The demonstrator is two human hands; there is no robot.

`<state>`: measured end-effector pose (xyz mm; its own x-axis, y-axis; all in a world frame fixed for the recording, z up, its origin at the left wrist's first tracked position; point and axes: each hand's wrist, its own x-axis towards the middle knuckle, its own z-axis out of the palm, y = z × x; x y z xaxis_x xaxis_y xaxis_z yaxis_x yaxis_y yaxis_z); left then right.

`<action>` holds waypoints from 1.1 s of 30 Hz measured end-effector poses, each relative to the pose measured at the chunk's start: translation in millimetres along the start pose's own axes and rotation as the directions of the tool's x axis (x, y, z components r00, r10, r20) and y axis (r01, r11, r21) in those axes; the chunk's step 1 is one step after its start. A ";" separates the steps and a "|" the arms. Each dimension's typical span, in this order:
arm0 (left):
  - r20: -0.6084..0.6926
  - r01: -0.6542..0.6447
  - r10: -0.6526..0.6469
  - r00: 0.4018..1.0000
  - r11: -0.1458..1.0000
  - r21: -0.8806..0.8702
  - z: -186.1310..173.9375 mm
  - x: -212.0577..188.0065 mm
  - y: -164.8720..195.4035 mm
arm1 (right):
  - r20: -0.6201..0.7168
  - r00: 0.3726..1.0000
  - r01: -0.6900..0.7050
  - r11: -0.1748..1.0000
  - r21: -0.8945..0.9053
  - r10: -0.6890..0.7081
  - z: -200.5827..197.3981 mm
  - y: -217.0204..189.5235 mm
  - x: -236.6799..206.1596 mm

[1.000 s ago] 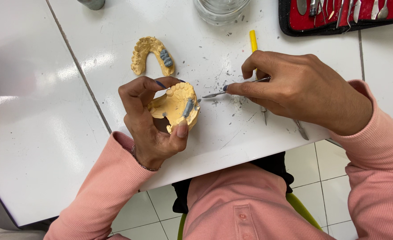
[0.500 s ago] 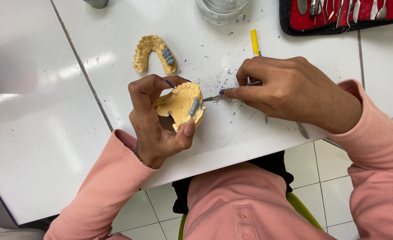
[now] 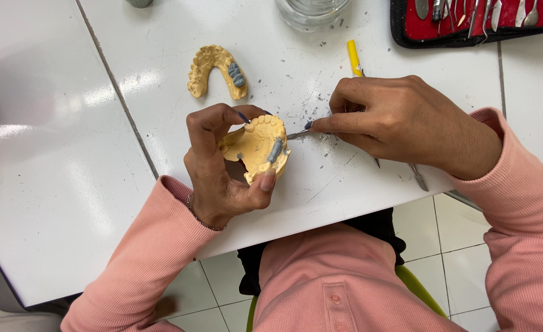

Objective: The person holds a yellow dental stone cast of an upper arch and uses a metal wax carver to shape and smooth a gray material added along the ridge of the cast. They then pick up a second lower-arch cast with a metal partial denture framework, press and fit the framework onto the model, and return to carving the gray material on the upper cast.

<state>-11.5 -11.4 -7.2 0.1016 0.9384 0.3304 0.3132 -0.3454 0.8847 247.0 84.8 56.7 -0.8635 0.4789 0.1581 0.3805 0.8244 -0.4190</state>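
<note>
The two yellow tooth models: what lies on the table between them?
In the head view, only the left hand's fingers and bare white table separate the held model from the lying model.

The plaster jaw model (image 3: 256, 147) in the left hand (image 3: 219, 163) is pale yellow, with a grey-blue wax patch on one side; the second jaw model (image 3: 215, 69) on the table is the same yellow with a like grey-blue patch; the thin tool (image 3: 300, 132) in the right hand (image 3: 400, 123) is silver, tipped dark blue; the fingernails are painted dark blue; the sleeves (image 3: 517, 209) are salmon pink, finely ribbed; the table (image 3: 68, 184) is glossy white, flecked with grey crumbs; the pen-like stick (image 3: 352, 56) is bright yellow; the tool case (image 3: 468, 34) is red inside with a black border; the floor tiles (image 3: 437, 227) are off-white.
</note>
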 end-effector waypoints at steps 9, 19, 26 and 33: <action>0.011 -0.020 0.019 1.000 0.999 0.037 -1.3 0.5 -1.1 | 0.000 1.000 -0.010 1.000 0.022 0.010 1.2 0.6 -0.5; 0.018 -0.020 0.019 1.000 0.999 0.044 -1.2 1.0 -0.3 | 0.003 1.000 -0.008 0.999 0.042 0.008 0.5 1.7 -0.3; -0.004 -0.052 0.052 0.999 0.998 0.026 -0.5 -0.2 -2.6 | 0.000 1.000 -0.013 0.998 0.055 0.013 1.7 3.8 -0.9; -0.078 -0.126 0.118 0.990 0.986 -0.110 -6.7 3.5 -7.7 | -0.022 1.000 -0.008 0.999 0.045 0.008 -1.5 2.7 1.7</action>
<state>-19.9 -5.6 -10.7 0.0639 0.8871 0.4571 0.1918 -0.4605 0.8667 247.1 88.3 57.2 -0.8528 0.4923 0.1740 0.3718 0.8065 -0.4596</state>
